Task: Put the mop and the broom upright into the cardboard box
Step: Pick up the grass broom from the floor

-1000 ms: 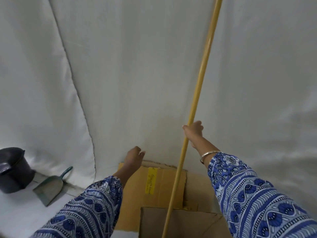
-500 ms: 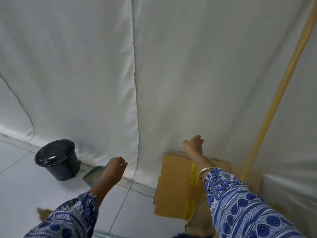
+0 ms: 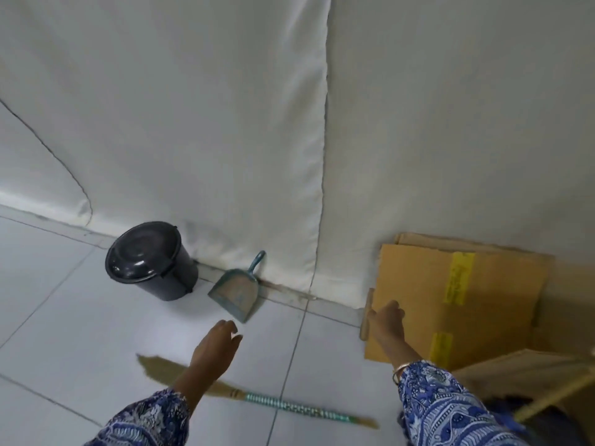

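The broom (image 3: 289,408) lies flat on the white tile floor, grass bristles to the left, green patterned handle to the right. My left hand (image 3: 215,347) hovers above its bristle end, fingers apart, holding nothing. My right hand (image 3: 388,321) is stretched out in front of the cardboard box's (image 3: 457,304) left flap, empty with fingers loosely curled. The mop's yellow wooden pole (image 3: 553,397) stands in the box at the lower right, its dark head partly hidden behind my right sleeve.
A black lidded bin (image 3: 149,260) and a teal dustpan (image 3: 238,291) stand against the white cloth backdrop (image 3: 225,123) at the left. The tile floor (image 3: 64,333) spreads out to the left of the box.
My right hand has let go of the mop pole, which stays in the box. My view has swung left and down, bringing the broom on the floor into sight under my left hand.
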`<state>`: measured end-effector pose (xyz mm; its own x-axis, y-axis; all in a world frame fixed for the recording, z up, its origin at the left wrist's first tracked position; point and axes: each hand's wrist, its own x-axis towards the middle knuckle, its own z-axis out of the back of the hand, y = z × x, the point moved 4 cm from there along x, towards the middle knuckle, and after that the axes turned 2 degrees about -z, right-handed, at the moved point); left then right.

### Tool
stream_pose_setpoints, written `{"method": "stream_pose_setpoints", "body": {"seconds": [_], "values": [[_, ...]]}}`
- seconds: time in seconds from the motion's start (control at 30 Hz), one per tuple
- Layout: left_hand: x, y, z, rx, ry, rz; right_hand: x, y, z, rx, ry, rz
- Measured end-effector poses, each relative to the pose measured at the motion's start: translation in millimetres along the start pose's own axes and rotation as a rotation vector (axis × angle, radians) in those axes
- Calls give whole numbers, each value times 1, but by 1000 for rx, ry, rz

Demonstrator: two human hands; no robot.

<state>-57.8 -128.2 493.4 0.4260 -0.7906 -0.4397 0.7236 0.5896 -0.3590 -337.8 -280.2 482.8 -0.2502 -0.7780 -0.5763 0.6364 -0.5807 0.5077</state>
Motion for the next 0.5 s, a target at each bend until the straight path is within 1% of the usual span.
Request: {"method": "stream_pose_setpoints", "body": {"seconds": [0.17, 0.2, 0.27, 0.37, 0.47, 0.5], "values": [[70, 74, -80, 78, 185, 28, 49, -52, -119, 27, 81, -171], [85, 90, -104, 95, 227, 30, 61, -72, -147, 44, 88, -223], [109, 109, -138, 115, 267, 2, 82, -101, -183, 92, 89, -291], [148, 151, -216, 160, 346, -30, 120, -162, -258, 102, 96, -402], [177, 181, -290, 231, 423, -83, 149, -222, -319, 46, 91, -456], [186, 190, -316, 257, 442, -106, 158, -244, -339, 61, 85, -477]]}}
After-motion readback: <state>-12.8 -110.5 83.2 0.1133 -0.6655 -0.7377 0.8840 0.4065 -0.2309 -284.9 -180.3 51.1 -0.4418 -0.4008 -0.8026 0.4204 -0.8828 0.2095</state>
